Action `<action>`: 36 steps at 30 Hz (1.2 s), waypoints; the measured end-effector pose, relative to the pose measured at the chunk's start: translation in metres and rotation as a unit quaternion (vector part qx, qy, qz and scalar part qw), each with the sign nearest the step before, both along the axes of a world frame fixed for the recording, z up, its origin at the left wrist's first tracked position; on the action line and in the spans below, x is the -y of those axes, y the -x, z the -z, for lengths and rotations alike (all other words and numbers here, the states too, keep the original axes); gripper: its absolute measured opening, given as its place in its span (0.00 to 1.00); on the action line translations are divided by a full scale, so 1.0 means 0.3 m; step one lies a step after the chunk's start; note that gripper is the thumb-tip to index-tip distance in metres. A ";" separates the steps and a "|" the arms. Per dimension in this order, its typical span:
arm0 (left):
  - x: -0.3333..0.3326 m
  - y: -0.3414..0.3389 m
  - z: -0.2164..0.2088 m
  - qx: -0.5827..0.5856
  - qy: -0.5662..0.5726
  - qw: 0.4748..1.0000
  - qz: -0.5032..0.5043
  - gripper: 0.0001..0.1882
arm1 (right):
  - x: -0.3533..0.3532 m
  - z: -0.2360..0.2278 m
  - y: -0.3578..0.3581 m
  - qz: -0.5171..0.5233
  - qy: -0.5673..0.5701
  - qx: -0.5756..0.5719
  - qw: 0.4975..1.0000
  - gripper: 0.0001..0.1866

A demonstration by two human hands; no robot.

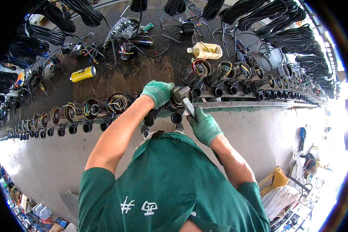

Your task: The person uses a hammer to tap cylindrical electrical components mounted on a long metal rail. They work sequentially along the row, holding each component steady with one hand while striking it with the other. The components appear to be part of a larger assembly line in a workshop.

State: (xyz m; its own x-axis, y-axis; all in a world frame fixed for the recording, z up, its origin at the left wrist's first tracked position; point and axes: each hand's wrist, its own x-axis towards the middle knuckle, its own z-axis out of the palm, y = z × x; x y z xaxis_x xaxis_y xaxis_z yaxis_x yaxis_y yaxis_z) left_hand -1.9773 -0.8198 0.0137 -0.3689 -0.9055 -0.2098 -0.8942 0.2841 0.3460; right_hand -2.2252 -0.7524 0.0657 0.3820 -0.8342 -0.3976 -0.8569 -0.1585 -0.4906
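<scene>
My right hand (207, 127), in a green glove, is closed round the handle of a hammer (183, 94). The hammer's metal head is over a round dark motor housing (173, 106) at the bench edge; whether they touch I cannot tell. My left hand (158, 92), also gloved in green, is closed at the far left side of that housing, right beside the hammer head. What its fingers hold is hidden. Left of it, another open round housing (117, 103) shows coloured wires; to the right, one with red and yellow wires (197, 71) stands tilted.
Several similar housings line the bench edge both ways. On the dark bench (116, 81) lie a yellow can (83, 74), a plastic bottle of yellowish liquid (205, 50) and a bag of small metal parts (123, 29). Bundled black cables (274, 15) ring the far side.
</scene>
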 end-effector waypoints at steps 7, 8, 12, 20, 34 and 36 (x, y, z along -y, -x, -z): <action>-0.012 0.008 -0.008 -0.017 -0.023 0.999 -0.045 0.18 | -0.076 -0.092 0.036 0.087 0.031 0.093 0.991 0.24; -0.008 0.011 -0.003 -0.013 -0.028 0.999 -0.044 0.18 | -0.052 -0.042 0.039 0.077 0.004 0.049 0.996 0.24; -0.007 0.012 -0.006 -0.004 -0.023 0.999 -0.041 0.17 | 0.032 -0.026 0.025 0.071 -0.040 -0.023 0.996 0.23; -0.015 0.015 -0.004 -0.012 0.000 0.999 -0.045 0.23 | -0.056 -0.033 0.071 0.039 0.131 0.123 0.983 0.21; -0.010 0.016 -0.005 -0.015 0.011 0.998 -0.058 0.23 | 0.016 -0.021 0.036 0.033 -0.059 -0.023 0.997 0.22; -0.017 0.019 0.000 -0.016 0.011 0.998 -0.051 0.22 | 0.023 0.038 0.040 0.028 -0.065 -0.012 0.997 0.21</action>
